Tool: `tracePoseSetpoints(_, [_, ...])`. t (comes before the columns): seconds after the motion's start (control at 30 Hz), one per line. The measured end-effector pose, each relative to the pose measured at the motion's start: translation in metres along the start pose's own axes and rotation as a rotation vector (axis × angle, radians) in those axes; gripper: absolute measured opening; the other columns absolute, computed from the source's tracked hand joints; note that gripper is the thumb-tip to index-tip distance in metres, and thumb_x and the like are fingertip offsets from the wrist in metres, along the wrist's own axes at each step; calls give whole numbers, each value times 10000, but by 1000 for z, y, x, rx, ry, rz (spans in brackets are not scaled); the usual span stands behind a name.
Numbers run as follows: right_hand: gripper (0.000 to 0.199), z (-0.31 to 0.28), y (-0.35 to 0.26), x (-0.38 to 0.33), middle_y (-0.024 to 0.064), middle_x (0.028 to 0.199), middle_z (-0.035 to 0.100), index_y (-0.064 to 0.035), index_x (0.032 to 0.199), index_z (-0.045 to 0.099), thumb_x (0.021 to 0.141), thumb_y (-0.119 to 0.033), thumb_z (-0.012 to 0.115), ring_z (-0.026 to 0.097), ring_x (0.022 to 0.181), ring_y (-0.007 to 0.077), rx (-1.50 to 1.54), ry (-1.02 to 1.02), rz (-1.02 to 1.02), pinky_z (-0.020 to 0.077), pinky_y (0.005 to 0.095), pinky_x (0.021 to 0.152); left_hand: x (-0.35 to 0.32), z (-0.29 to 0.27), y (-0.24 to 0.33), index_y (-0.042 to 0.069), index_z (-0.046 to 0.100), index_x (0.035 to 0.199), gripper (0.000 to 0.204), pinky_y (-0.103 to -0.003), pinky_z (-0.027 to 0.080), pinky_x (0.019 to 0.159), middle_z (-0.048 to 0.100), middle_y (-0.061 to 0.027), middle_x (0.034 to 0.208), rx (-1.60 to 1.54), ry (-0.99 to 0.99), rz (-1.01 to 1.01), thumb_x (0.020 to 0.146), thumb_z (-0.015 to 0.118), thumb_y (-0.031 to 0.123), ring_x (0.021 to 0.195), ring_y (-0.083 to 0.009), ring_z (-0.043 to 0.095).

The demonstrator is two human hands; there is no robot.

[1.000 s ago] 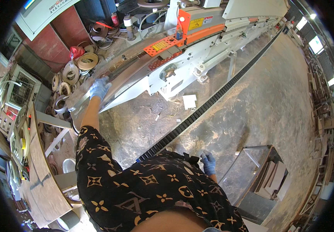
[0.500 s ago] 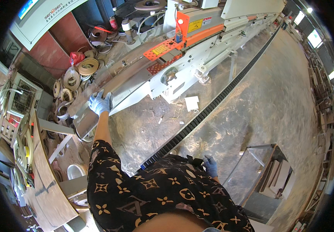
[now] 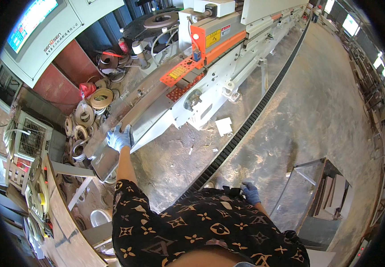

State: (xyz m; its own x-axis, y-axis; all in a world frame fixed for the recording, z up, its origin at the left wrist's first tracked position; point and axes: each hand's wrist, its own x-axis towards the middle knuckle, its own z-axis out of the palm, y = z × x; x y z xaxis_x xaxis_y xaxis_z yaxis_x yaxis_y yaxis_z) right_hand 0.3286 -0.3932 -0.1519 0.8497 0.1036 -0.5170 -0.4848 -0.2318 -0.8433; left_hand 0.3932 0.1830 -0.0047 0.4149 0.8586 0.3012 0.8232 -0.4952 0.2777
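Note:
My left hand [image 3: 119, 137], in a pale blue glove, lies on the near end of a long machine's smooth metal bed [image 3: 107, 161]. Its fingers are spread and it grips nothing. Ahead of it on the same bed is an orange perforated guard [image 3: 178, 71] with a yellow label, fixed by an orange and grey housing [image 3: 219, 36]. My right hand [image 3: 250, 192], gloved in darker blue, hangs low beside my body. Its fingers look loosely apart, with nothing visible in them, though part of the hand is hard to make out.
Several rolls of edge banding [image 3: 101, 98] lie left of the bed. A wooden board [image 3: 65, 222] is at lower left, near a white bucket [image 3: 99, 217]. A black slatted track [image 3: 246, 127] crosses the floor; a cart with panels [image 3: 332, 196] stands right. A screen [image 3: 33, 22] is upper left.
The view has shifted, so more of the screen shows at upper left. My left hand still rests on the metal bed, and my right hand still hangs at my side.

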Motion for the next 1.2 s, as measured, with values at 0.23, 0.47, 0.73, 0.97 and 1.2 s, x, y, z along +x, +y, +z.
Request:
tracePoseSetpoints(0.23, [328,3,-7,-3,79,859,611,5,1094,565,836,-193,607,530,654,129,0,8,86,458,262,590,0,-4,11,324,637,1086,521,-372,386,938,516,-51,1196,26,-62,-32,626,703,562,1110,-253,469])
tracePoseSetpoints(0.47, [320,1,5,-5,65,814,603,10,1086,572,836,-186,600,522,633,118,26,35,64,454,260,582,1,-3,25,329,634,1088,522,-379,376,939,514,-36,1184,33,-65,-54,623,708,554,1101,-247,471])
tracePoseSetpoints(0.73, [346,-20,42,-30,95,856,631,8,1064,592,837,-253,597,578,713,138,-126,190,85,478,279,637,-16,1,124,232,610,1139,580,-406,439,884,496,-63,1226,34,-113,-52,674,663,575,1076,-230,527])
tracePoseSetpoints(0.97, [499,-67,92,-77,167,1142,591,-100,1143,584,786,-448,557,586,1007,294,-218,380,380,440,365,883,-8,46,146,142,579,1154,752,-495,446,788,570,-94,1144,206,-136,106,719,441,740,1006,-290,555])
tracePoseSetpoints(1.2, [533,-197,196,-144,173,1178,565,-130,1202,536,742,-392,599,539,1095,326,34,1128,817,427,394,922,-106,72,176,105,560,1187,468,-398,397,944,497,-151,1255,-195,13,609,821,615,392,1117,-307,489])
